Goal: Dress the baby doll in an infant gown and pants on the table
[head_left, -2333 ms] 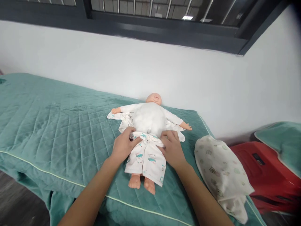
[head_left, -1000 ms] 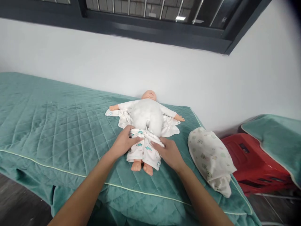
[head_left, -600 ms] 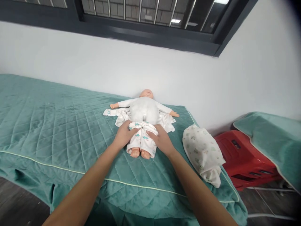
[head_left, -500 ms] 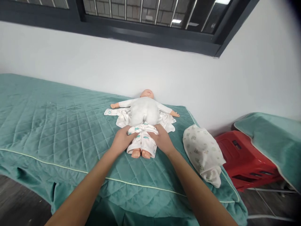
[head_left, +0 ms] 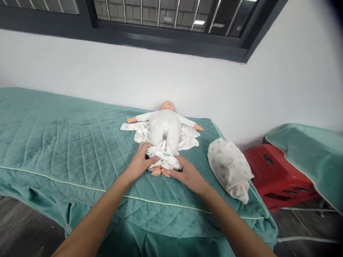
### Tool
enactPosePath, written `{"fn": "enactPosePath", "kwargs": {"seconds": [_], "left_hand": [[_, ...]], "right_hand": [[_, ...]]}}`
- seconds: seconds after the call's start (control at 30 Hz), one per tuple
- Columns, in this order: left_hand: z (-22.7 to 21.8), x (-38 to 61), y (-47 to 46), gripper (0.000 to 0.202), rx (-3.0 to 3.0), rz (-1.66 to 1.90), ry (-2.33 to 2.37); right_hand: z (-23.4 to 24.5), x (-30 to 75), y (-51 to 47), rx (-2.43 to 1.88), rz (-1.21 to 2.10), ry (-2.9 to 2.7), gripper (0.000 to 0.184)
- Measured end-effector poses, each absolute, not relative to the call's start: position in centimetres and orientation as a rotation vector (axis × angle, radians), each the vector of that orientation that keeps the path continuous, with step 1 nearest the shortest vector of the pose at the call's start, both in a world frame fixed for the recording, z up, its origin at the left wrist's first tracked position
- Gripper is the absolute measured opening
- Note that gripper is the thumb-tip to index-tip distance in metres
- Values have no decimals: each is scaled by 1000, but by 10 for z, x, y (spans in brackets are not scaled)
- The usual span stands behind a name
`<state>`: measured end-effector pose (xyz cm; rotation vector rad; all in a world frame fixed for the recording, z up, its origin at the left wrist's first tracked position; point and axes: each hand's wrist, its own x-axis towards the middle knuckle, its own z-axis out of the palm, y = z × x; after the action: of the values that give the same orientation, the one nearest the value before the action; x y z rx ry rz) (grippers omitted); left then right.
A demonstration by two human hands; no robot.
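A baby doll (head_left: 164,123) with a white cloth body lies on its back, head toward the wall and arms spread. White printed pants (head_left: 164,157) are bunched around its lower legs, just above the bare feet (head_left: 158,171). My left hand (head_left: 139,160) grips the pants at their left side, thumb on top. On the right side my right hand (head_left: 189,174) is closed on the same fabric, its thumb near the doll's foot. Beneath the doll's torso, a white printed baby shirt (head_left: 189,138) is spread open.
The doll lies on a green quilted bed (head_left: 80,150) against a white wall. To the right rests a bundled white printed cloth (head_left: 229,166). Beyond the bed's right edge stands a red plastic object (head_left: 278,178), partly under a green cover (head_left: 308,146). A barred window (head_left: 160,18) is above.
Both hands have drawn the pants down from the doll's thighs toward its feet. The pants are now more bunched, and more of the white legs shows.
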<state>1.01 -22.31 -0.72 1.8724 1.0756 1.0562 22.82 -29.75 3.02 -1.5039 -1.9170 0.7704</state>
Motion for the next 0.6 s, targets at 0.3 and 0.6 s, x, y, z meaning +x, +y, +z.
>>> {"fn": "enactPosePath", "kwargs": {"seconds": [0.3,0.6], "left_hand": [[12,-8,-246,64,1747,690,962],[28,-8,-271,53,1990,610,1120]], "right_hand": [[33,219,-299,-1700,470,-2087,46],[49,221,-317,-1721,535,-2043,29]]}}
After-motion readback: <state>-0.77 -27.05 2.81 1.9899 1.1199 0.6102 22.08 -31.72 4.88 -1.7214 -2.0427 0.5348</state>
